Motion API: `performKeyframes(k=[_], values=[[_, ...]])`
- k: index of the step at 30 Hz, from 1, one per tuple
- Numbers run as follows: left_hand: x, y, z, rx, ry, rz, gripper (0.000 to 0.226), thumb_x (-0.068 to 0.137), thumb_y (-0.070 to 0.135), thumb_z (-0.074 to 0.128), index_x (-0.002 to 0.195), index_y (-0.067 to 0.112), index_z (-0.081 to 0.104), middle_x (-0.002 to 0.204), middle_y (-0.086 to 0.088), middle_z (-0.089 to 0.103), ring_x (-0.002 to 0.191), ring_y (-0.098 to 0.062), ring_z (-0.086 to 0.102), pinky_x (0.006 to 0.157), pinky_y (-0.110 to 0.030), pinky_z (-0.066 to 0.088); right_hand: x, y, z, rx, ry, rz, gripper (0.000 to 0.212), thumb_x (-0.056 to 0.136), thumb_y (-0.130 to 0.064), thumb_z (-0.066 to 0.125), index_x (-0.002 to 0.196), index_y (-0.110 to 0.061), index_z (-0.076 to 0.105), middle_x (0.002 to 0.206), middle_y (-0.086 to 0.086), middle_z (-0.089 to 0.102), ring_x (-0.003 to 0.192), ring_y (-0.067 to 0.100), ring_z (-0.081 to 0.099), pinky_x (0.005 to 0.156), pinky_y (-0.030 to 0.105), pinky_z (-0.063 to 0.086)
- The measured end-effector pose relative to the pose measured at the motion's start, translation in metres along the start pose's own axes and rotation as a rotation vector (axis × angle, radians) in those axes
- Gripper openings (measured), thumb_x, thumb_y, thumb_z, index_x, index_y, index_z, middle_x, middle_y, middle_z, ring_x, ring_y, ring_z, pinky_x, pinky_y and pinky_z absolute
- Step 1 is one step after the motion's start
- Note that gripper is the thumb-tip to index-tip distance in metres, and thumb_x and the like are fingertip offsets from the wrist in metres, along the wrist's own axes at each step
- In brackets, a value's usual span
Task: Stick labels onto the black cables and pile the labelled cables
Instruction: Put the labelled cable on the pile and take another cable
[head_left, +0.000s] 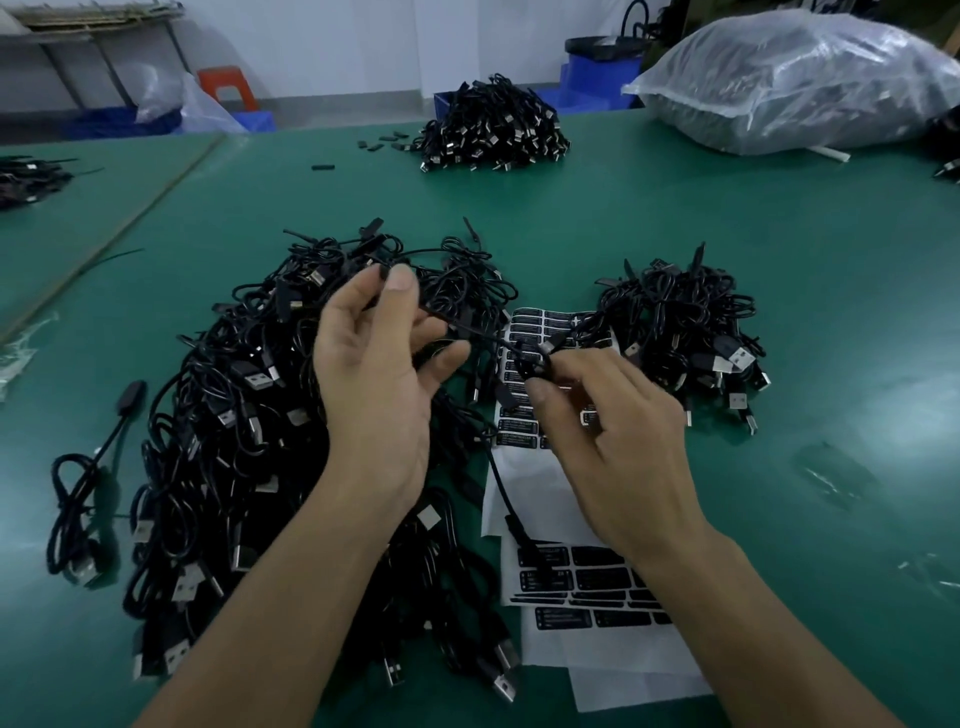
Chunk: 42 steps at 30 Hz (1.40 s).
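One black cable (460, 326) is held in the air between the two hands, above the green surface (779, 249). One part of it is pinched between the thumb and forefinger of the left hand (379, 374), which is raised with its palm towards the camera and its other fingers loosely spread. A thicker part of the cable is gripped by the curled fingertips of the right hand (613, 431), just over the label sheets (550, 323). More sheets are laid nearer the camera, beneath the right wrist. A large pile (234, 415) of black cables is spread under the left arm, and a smaller pile (685, 327) is heaped just right of the sheets. Which pile is labelled cannot be told. A further pile (493, 130) and a plastic bag (800, 78) are seen far back.
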<state>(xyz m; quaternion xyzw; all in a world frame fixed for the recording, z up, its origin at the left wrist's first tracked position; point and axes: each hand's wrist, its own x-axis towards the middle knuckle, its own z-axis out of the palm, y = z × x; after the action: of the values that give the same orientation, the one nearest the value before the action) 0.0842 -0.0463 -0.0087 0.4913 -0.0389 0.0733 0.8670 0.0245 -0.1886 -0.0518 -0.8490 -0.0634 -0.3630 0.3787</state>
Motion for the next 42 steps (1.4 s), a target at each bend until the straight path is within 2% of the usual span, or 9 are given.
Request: performKeyframes(k=[5,10,14,20,24,28,32,37,42], values=[[-0.001,0.007,0.005,-0.099,-0.045,-0.049,0.043,0.099,0.007,0.058,0.142,0.008,0.047,0.089,-0.005,0.068,0.075,-0.015,0.069,0.069,-0.027,0.057,-0.002,-0.005,-0.001,0.069,-0.188,-0.049,0.013,0.098,-0.035,0.057,0.102,-0.024,0.063,0.082,-0.023,0.056,0.068,0.006,0.059,0.061,0.025,0.049],[0.005,0.023,0.003,0.062,-0.016,0.269,0.029,0.108,0.009,0.042,0.135,0.005,0.051,0.091,0.000,0.074,0.061,-0.009,0.067,0.055,-0.020,0.053,-0.002,-0.003,-0.004,0.022,-0.341,0.032,0.018,0.098,-0.032,0.060,0.112,-0.026,0.070,0.100,-0.015,0.066,0.085,-0.002,0.060,0.074,0.011,0.046],[0.005,0.028,0.001,0.270,-0.052,0.418,0.021,0.105,0.011,0.040,0.112,0.012,0.060,0.078,0.006,0.068,0.042,-0.005,0.045,0.038,-0.019,0.030,0.005,0.002,-0.015,-0.265,-0.195,0.239,0.020,0.098,-0.024,0.054,0.081,-0.029,0.064,0.081,-0.012,0.063,0.072,0.003,0.056,0.066,0.028,0.048],[-0.011,0.017,0.004,0.738,-0.477,0.461,0.017,0.104,0.022,0.046,0.096,0.026,0.061,0.064,0.012,0.055,0.045,-0.001,0.039,0.040,-0.011,0.028,0.008,0.018,-0.039,-0.393,-0.155,0.630,0.014,0.095,-0.033,0.055,0.084,-0.025,0.059,0.083,0.000,0.064,0.072,0.020,0.058,0.066,0.038,0.053],[-0.025,-0.005,0.002,1.068,-0.779,0.157,0.024,0.101,0.042,0.037,0.084,0.029,0.048,0.058,0.004,0.051,0.045,-0.005,0.037,0.042,-0.034,0.041,0.014,0.021,-0.044,-0.237,-0.282,0.719,0.005,0.092,-0.034,0.061,0.094,-0.032,0.057,0.089,-0.003,0.064,0.079,0.015,0.057,0.058,0.025,0.041],[-0.030,-0.027,-0.002,1.034,-0.615,-0.004,0.031,0.105,0.033,0.036,0.082,0.013,0.044,0.067,-0.006,0.053,0.057,-0.018,0.044,0.056,-0.049,0.049,0.016,0.017,-0.045,0.103,-0.278,0.827,0.025,0.085,-0.026,0.070,0.103,-0.035,0.055,0.075,-0.002,0.062,0.061,0.014,0.053,0.055,0.030,0.042],[-0.026,-0.034,-0.005,0.878,-0.453,-0.124,0.030,0.105,0.031,0.040,0.085,0.011,0.049,0.070,-0.005,0.066,0.051,-0.012,0.061,0.048,-0.021,0.048,0.014,0.018,-0.045,0.198,-0.362,0.856,0.030,0.085,-0.018,0.070,0.104,-0.034,0.053,0.071,0.003,0.052,0.053,0.010,0.041,0.056,0.030,0.036],[-0.027,-0.039,-0.007,1.068,-0.504,-0.092,0.020,0.086,0.035,0.061,0.087,0.021,0.047,0.082,0.000,0.070,0.068,-0.020,0.068,0.066,-0.046,0.057,0.015,0.016,-0.043,0.306,-0.370,0.885,0.036,0.085,-0.003,0.071,0.105,-0.028,0.055,0.078,0.008,0.075,0.071,0.024,0.066,0.064,0.038,0.052],[-0.027,-0.042,-0.007,0.991,-0.500,-0.060,0.036,0.078,0.030,0.078,0.081,0.022,0.043,0.082,0.014,0.073,0.054,0.001,0.054,0.049,-0.018,0.041,0.015,0.017,-0.042,0.314,-0.360,0.889,0.035,0.086,0.000,0.072,0.107,-0.020,0.054,0.081,0.011,0.077,0.075,0.024,0.073,0.073,0.040,0.059]])
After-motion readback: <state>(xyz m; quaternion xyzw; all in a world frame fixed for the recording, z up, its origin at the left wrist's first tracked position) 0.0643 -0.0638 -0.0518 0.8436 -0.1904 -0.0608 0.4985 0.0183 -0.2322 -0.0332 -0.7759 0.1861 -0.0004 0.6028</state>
